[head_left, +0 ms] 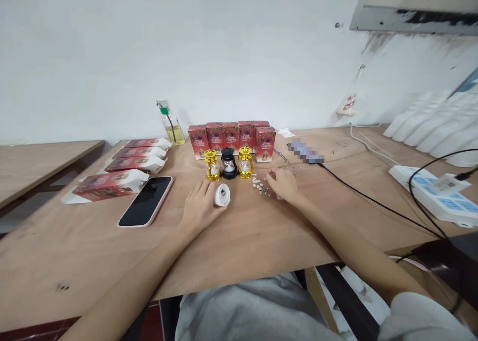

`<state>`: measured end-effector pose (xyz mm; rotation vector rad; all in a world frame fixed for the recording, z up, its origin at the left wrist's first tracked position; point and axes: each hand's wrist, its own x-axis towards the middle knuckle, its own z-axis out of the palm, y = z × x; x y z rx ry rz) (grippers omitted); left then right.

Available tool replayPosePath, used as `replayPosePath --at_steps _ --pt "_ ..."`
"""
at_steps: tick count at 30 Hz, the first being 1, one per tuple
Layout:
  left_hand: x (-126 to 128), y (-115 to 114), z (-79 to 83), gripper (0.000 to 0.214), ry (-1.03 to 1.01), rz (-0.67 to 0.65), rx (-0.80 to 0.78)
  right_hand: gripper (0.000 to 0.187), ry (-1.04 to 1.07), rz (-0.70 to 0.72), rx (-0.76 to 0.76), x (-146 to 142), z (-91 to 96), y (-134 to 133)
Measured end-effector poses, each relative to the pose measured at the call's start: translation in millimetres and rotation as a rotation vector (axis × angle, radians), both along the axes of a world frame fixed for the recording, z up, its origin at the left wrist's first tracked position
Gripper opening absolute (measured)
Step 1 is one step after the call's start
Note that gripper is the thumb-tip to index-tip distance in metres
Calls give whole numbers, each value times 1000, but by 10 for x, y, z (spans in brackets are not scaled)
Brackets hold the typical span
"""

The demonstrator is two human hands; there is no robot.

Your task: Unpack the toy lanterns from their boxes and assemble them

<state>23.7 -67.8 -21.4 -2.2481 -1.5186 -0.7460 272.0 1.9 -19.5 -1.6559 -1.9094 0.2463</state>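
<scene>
My left hand rests on the wooden table with its fingers closed round a small white round piece. My right hand lies palm down with its fingertips pinched over a scatter of several tiny silver button cells; what the pinch holds is too small to name. Just beyond the hands stand three toy lanterns: a gold one, a black one and another gold one.
Several red boxes line up behind the lanterns; flattened red boxes lie at left beside a pink-cased phone. An oil bottle stands at the back. A white power strip and black cable lie at right.
</scene>
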Motion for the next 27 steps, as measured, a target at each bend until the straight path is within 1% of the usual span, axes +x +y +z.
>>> replayPosePath --at_steps 2,3,5,8,10,12,15,17,21,24,27 --pt "-2 -3 0 35 2 1 -7 27 -113 -24 42 -16 14 -29" --pt "-2 -3 -1 35 4 4 -7 28 -145 -13 51 -23 15 -37" --pt "-3 -2 -3 36 11 9 -13 26 -146 65 65 -32 2 -40" --pt "-1 0 -2 35 15 14 -28 23 -163 246 120 -35 -43 -22" --pt "2 -1 0 34 10 19 -42 27 -240 321 144 -34 -79 -11" --pt "5 -3 1 34 5 18 -49 35 -321 352 142 -35 -114 -5" --pt "8 -3 -2 34 8 11 -34 48 -382 366 124 -38 -158 -2" --pt "10 -1 -6 34 9 10 -18 51 -408 368 103 -38 -174 1" --pt "12 3 -9 34 12 7 -6 48 -424 342 100 -39 -176 12" --pt "10 3 -9 34 22 4 -6 43 -405 301 167 -39 -168 25" --pt "6 3 -11 34 26 3 1 34 -355 288 247 -32 -155 35"
